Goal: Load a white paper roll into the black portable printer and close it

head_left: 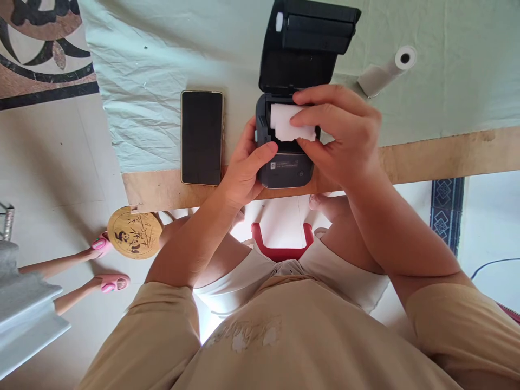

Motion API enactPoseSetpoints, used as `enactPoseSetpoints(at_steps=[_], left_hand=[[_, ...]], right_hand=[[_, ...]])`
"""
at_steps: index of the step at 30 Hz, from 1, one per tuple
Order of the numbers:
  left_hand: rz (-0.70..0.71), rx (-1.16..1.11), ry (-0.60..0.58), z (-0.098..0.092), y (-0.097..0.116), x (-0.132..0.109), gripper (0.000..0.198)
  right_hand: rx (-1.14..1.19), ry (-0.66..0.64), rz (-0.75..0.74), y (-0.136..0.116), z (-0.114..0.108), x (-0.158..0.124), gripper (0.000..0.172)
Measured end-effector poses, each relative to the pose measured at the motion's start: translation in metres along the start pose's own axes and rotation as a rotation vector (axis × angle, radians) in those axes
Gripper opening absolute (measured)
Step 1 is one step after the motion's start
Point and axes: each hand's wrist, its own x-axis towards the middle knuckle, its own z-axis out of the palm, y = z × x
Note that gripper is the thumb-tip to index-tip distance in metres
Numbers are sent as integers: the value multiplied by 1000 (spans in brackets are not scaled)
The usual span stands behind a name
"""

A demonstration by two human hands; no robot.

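A small black receipt printer (pixel 285 176) sits at the table's near edge, its lid (pixel 303 65) swung up and back. My left hand (pixel 248 162) grips the printer's left side, thumb on the rim of the paper bay. Inside the bay lies a white paper roll (pixel 284 122) with a ragged loose end. The fingers of my right hand (pixel 341 130) rest on that roll, index and middle on top and the thumb at its lower edge. Part of the bay's right side is hidden behind this hand.
Left of the printer lies a dark-screened smartphone (pixel 202 138). A second paper roll (pixel 405 57), partly unwound, is at the right on the pale green cloth (pixel 459 81). Below the table are a round wooden stool (pixel 135 233) and another person's feet in pink slippers (pixel 114 283).
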Motion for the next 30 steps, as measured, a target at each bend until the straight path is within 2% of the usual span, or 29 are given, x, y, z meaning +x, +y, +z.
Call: enactPoseSetpoints(at_steps=[3,7,13,17,23,27,30], left_hand=[[-12,17,11,0,0,0,41],[0,45,11,-1,0,0,42],[8,5,-15,-2,0,1,38],[25,-15,-18,-3,-1,1,38],[36,-5,47,-4,-1,-1,31],[31,22,71,-3,1,-1,34],[34,57,73,-4,0,-2,39]], right_hand=[[12,59,-21,0,3,0,17],[24,88,-5,1,4,-2,19],[61,-26,90,2,3,-8,18],[150,-54,142,0,6,-10,16],[353,-91,105,-3,10,-13,13],[365,4,59,-4,7,-15,19],[347,56,190,-6,7,-16,34]])
